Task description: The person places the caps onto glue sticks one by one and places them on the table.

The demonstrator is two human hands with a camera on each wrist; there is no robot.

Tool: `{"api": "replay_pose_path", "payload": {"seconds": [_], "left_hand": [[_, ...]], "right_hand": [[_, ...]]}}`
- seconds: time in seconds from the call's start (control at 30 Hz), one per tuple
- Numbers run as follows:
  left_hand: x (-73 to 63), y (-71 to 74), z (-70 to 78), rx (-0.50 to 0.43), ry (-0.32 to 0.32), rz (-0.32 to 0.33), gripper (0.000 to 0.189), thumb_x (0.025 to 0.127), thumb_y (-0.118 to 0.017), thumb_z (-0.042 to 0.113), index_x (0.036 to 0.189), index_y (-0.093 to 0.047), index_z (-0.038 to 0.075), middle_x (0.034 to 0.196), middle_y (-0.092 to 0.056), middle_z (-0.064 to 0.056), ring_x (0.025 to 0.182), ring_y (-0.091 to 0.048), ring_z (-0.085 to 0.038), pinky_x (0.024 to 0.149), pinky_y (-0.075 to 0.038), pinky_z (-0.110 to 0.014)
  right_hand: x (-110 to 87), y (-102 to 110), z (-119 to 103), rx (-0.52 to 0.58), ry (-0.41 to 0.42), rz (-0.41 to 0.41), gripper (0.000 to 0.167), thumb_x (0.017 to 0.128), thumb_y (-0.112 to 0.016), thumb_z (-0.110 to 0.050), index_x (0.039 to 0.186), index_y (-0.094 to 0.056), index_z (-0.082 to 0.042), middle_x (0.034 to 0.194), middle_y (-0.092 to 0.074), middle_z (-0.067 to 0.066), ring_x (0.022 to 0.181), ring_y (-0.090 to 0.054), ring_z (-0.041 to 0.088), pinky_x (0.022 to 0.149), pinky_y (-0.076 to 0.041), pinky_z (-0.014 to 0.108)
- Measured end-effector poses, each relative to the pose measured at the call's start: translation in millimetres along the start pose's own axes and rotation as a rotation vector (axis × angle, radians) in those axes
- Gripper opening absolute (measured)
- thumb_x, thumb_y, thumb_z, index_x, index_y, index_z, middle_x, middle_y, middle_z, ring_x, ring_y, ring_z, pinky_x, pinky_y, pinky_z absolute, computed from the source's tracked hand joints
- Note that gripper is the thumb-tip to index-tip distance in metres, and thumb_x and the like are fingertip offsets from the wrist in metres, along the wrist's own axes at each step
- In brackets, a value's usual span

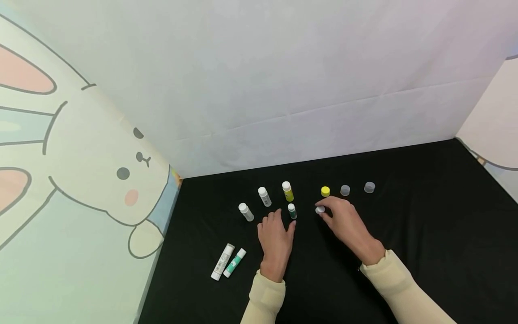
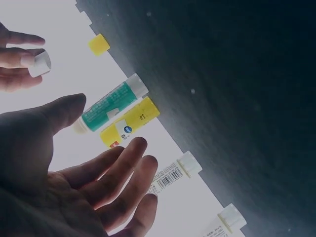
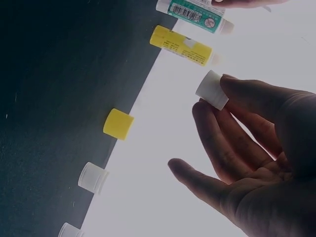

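Note:
Between the thumb and fingers of my right hand (image 1: pixel 346 222) I pinch a small white cap (image 3: pixel 213 90), held over the black table. My left hand (image 1: pixel 276 236) is relaxed, thumb and fingers spread, close to a green glue stick (image 1: pixel 292 211) that stands upright without its cap. Behind that one is a yellow glue stick (image 1: pixel 288 191), also uncapped, its white top showing. Two white glue sticks (image 1: pixel 265 196) (image 1: pixel 246 212) stand further left, past my left fingertips. A yellow cap (image 1: pixel 325 191) sits just beyond my right hand.
Two translucent caps (image 1: pixel 345 190) (image 1: pixel 369 187) stand in a row right of the yellow cap. At the front left, a larger white glue stick (image 1: pixel 222 262) and a green-and-white one (image 1: pixel 234 263) lie on the black cloth (image 1: pixel 429 225). A pale curtain (image 1: pixel 283 81) rises behind the table.

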State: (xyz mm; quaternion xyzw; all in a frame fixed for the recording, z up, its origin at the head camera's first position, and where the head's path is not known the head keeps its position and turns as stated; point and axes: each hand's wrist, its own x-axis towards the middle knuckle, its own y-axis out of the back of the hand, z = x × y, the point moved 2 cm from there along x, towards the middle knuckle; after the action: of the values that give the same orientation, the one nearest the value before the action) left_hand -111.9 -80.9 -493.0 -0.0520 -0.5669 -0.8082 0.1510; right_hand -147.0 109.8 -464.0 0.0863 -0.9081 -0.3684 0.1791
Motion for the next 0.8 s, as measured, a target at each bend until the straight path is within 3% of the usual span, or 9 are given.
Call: {"api": "replay_pose_path", "payload": {"seconds": [0.8], "left_hand": [[8.0,-4.4,13.6,0.022,-0.029,0.021,0.045,0.089,-0.087,0.036,0.118,-0.074,0.004,0.106,-0.075,-0.01,0.092,-0.067,-0.029,0.078,-0.051,-0.045]], "right_hand": [[-1.7,0.2,-11.0,0.008,0.008,-0.004,0.022,0.089,-0.08,0.007,0.109,-0.078,0.0,0.112,-0.076,0.015,0.104,-0.074,0.033,0.09,-0.061,0.053]]}}
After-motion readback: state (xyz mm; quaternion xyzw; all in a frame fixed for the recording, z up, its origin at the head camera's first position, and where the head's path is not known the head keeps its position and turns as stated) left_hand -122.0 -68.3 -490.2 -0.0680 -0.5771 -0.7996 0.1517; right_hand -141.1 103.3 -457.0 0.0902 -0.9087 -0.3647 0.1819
